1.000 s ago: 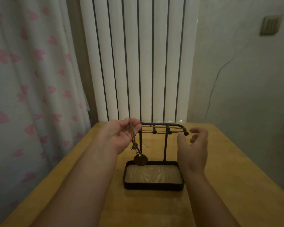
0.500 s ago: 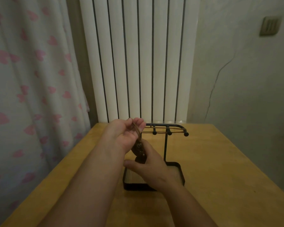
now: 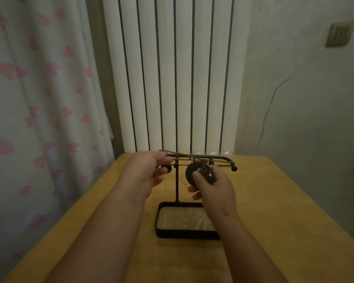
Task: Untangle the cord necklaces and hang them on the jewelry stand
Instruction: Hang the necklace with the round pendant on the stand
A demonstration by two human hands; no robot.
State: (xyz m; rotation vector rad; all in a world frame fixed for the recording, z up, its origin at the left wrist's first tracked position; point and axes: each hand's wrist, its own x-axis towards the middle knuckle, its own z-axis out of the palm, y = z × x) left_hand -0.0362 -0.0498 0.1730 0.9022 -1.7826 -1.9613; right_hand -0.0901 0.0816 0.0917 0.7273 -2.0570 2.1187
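Item: brown cord necklace [image 3: 182, 155] with dark ring-shaped pendant [image 3: 190, 173]. It is held in the air level with the top bar of the black metal jewelry stand [image 3: 177, 186], stretched between the hands.

Left hand [image 3: 147, 170]: pinches the cord's left end by the bar's left end.

Right hand [image 3: 215, 188]: fingers curled round the pendant and its knot, just in front of the bar.

Stand: wood-lined tray base, upright posts, midway between the left and right edges of the yellow wooden surface [image 3: 274, 201], nearer its far edge. Tan cords [image 3: 221, 165] already lie along its pegs.

Beyond the far edge: white ribbed radiator [image 3: 172, 78]. Left: pale curtain with pink hearts [image 3: 39, 99].

Step in hand, as judged: the cord is freed and pulled straight, ready for hanging. Next the loop must be lifted over a free peg without snagging the tan cords, then the pendant lowered.

Change: half a second ago the right hand held the pendant lower, beneath the left hand. It has since risen and moved right, drawing the cord taut.
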